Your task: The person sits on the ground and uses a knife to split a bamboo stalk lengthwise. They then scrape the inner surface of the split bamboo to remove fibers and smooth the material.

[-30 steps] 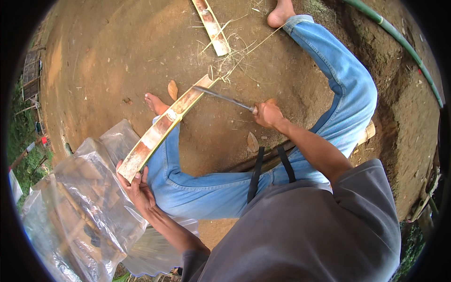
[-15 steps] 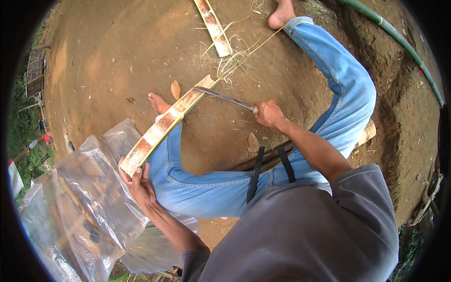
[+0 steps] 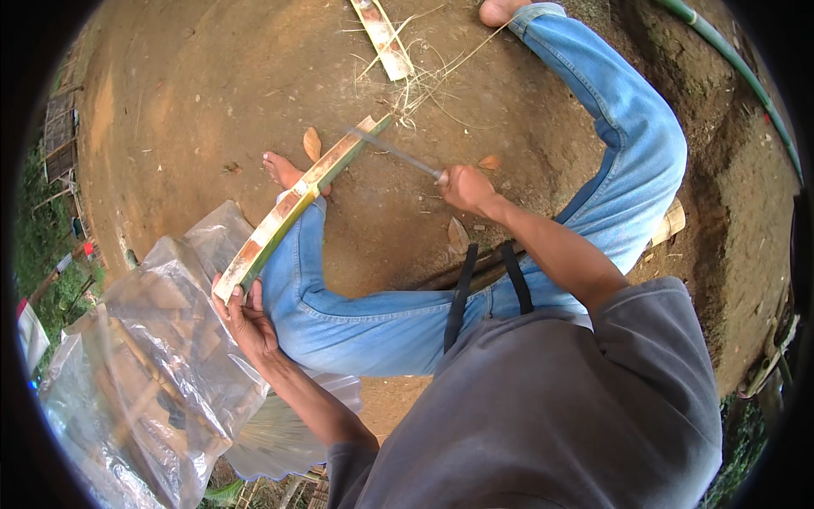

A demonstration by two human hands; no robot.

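Observation:
A split bamboo piece (image 3: 292, 206), pale and brown inside with a green outer skin, slants across my bent left leg. My left hand (image 3: 246, 321) grips its near end, thumb on the edge. My right hand (image 3: 468, 188) is closed around the handle of a long-bladed knife (image 3: 398, 154). The blade, slightly blurred, reaches left to the bamboo's far end; whether it touches the edge I cannot tell. Thin shaved strips (image 3: 415, 100) lie on the ground just beyond that end.
Another split bamboo piece (image 3: 386, 42) lies on the dirt ground (image 3: 186, 110) farther off. Clear plastic sheeting (image 3: 144, 348) covers things at my left. A green pole (image 3: 742, 72) runs along the right bank. Dry leaves (image 3: 458, 235) are scattered between my legs.
The bamboo has rolled so more of its green outer side shows. My right hand and the knife have moved a little left and up. My left hand keeps its hold.

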